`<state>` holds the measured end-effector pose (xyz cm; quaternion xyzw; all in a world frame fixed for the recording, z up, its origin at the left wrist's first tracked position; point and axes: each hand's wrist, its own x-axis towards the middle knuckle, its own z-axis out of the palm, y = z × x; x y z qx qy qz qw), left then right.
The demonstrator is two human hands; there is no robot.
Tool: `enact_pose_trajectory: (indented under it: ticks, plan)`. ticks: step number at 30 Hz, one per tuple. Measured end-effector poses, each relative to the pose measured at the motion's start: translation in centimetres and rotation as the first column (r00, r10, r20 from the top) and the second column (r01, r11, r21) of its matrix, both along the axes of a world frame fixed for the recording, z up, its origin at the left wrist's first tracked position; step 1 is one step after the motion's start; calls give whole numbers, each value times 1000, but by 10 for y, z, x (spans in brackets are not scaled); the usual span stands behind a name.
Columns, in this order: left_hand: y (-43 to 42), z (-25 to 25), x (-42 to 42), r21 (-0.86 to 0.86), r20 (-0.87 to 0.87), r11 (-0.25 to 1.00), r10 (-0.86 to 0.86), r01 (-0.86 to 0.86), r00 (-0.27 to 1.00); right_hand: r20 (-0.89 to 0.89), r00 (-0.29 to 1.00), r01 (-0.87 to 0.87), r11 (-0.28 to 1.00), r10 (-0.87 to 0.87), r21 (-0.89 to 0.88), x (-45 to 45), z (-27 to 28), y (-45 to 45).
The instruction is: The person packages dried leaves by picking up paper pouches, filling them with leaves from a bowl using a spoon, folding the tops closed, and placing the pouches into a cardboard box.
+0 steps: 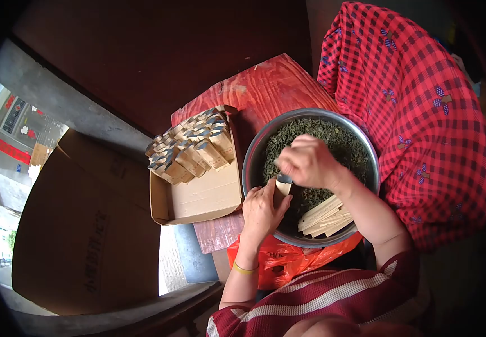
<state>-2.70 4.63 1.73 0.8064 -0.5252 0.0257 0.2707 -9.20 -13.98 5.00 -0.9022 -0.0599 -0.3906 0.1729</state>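
Observation:
My left hand [261, 209] grips a small tan paper bag [283, 186] over the near left part of a wide metal basin [374, 163]. The bag's dark-lined mouth points up and away from me. Just above that mouth is my right hand [309, 162], its fingers curled together; what they hold, if anything, is hidden. Dried dark green leaves [290, 133] fill much of the basin. On the leaves at the near right lies a fanned stack of flat tan paper bags [327, 216].
A shallow cardboard box [206, 203] left of the basin holds several filled paper bags [192, 151] standing upright. Both rest on a red wooden table [254, 78]. Red checked cloth [406, 106] drapes at the right, and an orange plastic bag [279, 264] hangs at the near edge.

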Motion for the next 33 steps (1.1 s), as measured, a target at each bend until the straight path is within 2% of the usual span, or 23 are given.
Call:
enact_pose_trajectory:
  ticks: [1, 3, 6, 7, 9, 10, 12, 13, 15, 17, 20, 22, 25, 26, 29, 30, 31, 33]
  plan:
    - [0, 0, 0, -23, 11, 1000, -6, 6, 1000, 58, 997, 51, 998, -54, 48, 0, 4, -7]
    - [0, 0, 0, -33, -24, 999, 1, -2, 1000, 17, 981, 190, 974, -193, 123, -4, 10, -21]
    - [0, -1, 1, -52, -49, 999, -9, 6, 999, -297, 934, 285, 916, -199, 283, -7, -4, -40]
    - [0, -2, 0, -67, -41, 998, -13, 10, 999, -479, 862, 330, 902, -168, 277, -11, -3, -43]
    - [1, -1, -1, -106, -51, 994, -16, 10, 999, -288, 931, 279, 946, -225, 164, -11, -10, -40]
    - [1, 0, -1, -149, -57, 989, -11, 3, 998, -292, 930, 277, 947, -222, 164, -11, -8, -38]
    - [2, 2, -1, -151, -102, 988, 21, -37, 995, -243, 970, 87, 973, -33, 215, -7, 2, -29]
    - [2, 2, -1, -150, -142, 986, 46, -68, 989, -248, 960, -59, 958, 132, 282, -8, 4, -23]
    - [2, 2, -1, -191, -137, 979, 40, -66, 990, -430, 837, -162, 904, 338, 396, -14, 5, -10]
    - [4, -2, 0, -192, -129, 980, 25, -49, 991, -517, 822, -70, 942, 240, 327, -14, 3, 5]
    - [3, -2, -1, -186, -192, 981, 17, -54, 981, -538, 780, -156, 931, 320, 329, -13, -6, 6]
    - [2, 0, 1, -231, -237, 971, 5, -62, 972, -504, 764, -227, 899, 403, 374, -13, 7, 7]
    - [3, 0, 2, -241, -301, 969, -18, -58, 954, -448, 792, -253, 891, 415, 378, -17, 15, 4]
    - [7, -7, 6, -177, -428, 981, -4, -80, 904, -437, 796, -272, 893, 418, 360, -18, 13, 0]
    - [12, 0, 7, -136, -427, 990, -22, -40, 904, -420, 801, -281, 887, 427, 366, -20, 14, -3]
    - [12, -3, 8, -176, -496, 984, -55, -38, 866, -424, 804, -260, 887, 417, 381, -21, 17, -3]
    - [11, -4, 6, -177, -492, 983, -41, -54, 870, -420, 799, -277, 883, 430, 379, -21, 18, -2]
    - [8, -7, 3, -288, -359, 951, 1, -111, 934, -434, 836, -162, 906, 336, 391, -20, 19, 0]
